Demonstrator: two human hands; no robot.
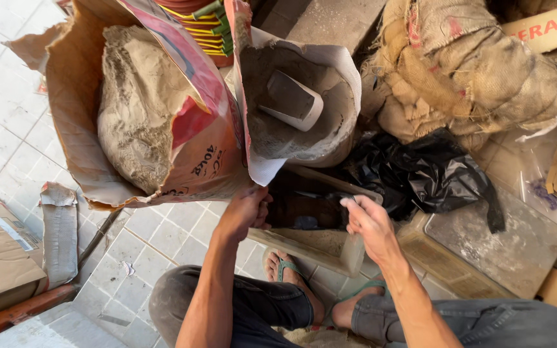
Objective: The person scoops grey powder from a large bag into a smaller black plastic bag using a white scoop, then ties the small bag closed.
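My left hand [245,212] grips the lower edge of an open paper sack [272,164] that holds grey powder. A cut white plastic scoop [290,101] lies in the powder inside that sack. My right hand [369,222] is closed on the rim of a dusty box-like container [320,248] standing on the floor between my feet. What the right fingers pinch there is hard to make out. A second, larger torn sack [143,109] of grey powder stands open to the left.
Bulging burlap sacks [465,71] are piled at the upper right. A crumpled black plastic bag [420,171] lies beside them over a dusty clear plastic lid [510,245]. Cardboard [1,258] lies at the left on the white tiled floor [149,258].
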